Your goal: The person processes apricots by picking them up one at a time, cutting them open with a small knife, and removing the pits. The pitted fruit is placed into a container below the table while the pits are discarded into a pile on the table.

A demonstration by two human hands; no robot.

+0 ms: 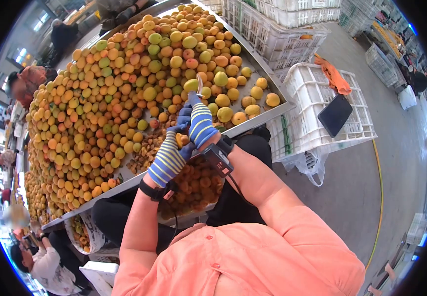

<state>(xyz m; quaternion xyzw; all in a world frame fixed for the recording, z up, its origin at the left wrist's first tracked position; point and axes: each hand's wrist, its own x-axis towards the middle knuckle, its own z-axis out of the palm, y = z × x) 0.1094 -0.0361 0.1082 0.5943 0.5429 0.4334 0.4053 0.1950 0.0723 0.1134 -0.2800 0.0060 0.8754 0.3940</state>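
Striped gloves with blue fingers cover both my hands, which are close together over the near edge of a metal table [267,114] heaped with apricots [124,93]. My right hand [198,117] is closed around a small curved knife [199,85], its blade pointing up and away, beside a yellow-green fruit. My left hand [170,154] is closed on an orange piece of fruit [179,140], just below and left of the right hand. Small brown-orange scraps [144,157] lie on the table left of my hands. Below the edge sits a container of cut fruit [196,182].
White plastic crates [297,116] stand at the right, with an orange glove [333,75] and a dark tablet [335,115] on top. A yellow hose [380,192] crosses the floor. A white bucket [97,232] stands lower left; other people are along the left side.
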